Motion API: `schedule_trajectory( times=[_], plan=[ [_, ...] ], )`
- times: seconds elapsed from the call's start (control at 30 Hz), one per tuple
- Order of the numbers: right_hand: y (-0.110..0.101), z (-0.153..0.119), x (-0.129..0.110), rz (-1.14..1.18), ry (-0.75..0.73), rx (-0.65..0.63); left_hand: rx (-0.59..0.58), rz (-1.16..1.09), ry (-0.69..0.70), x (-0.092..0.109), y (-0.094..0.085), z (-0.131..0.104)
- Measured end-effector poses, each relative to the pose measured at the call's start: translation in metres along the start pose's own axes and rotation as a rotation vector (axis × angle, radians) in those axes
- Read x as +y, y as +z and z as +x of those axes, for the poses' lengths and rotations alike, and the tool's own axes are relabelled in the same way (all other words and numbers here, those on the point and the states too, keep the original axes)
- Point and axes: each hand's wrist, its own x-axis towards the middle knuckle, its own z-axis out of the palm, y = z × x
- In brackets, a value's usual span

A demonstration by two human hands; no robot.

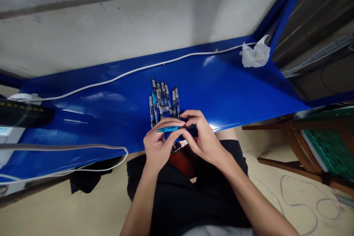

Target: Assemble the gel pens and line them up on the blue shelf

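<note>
My left hand (159,143) and my right hand (200,134) together hold one pen (169,129) level over the front edge of the blue table (229,88). The pen has a light-blue grip at its left end, pinched by my left fingers; my right fingers close on its dark right end. Just beyond my hands, several more pens (163,99) with clear barrels and grey tops lie side by side on the table. Something dark with pale specks (177,147) shows below my hands, mostly hidden.
A white cable (132,72) runs along the table's back. A crumpled white bag (256,55) sits at the far right corner. A power strip and grey cords (16,132) are at the left. A wooden frame and green crate (329,147) stand on the right.
</note>
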Motion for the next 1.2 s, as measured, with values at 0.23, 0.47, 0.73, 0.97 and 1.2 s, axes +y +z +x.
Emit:
schedule_trajectory(
  times=[0.23,0.47,0.73,0.97,1.2],
  plan=[
    [0.052,-0.115,0.015,-0.130,0.093,0.116,0.199,-0.103,0.033,-0.002,0.008,-0.008],
    [0.125,-0.162,0.073,-0.555,0.656,-0.206,0.169,0.055,0.147,-0.013,0.013,-0.014],
    [0.168,-0.147,0.093,-0.749,0.659,-0.378,0.169,0.165,0.177,-0.014,0.011,-0.015],
    [0.137,-0.139,0.119,-0.580,0.468,-0.655,0.183,0.034,-0.017,-0.014,0.005,-0.018],
    [0.090,-0.109,0.155,-0.330,0.341,-1.104,0.173,-0.012,-0.034,-0.005,0.004,-0.011]
  ],
)
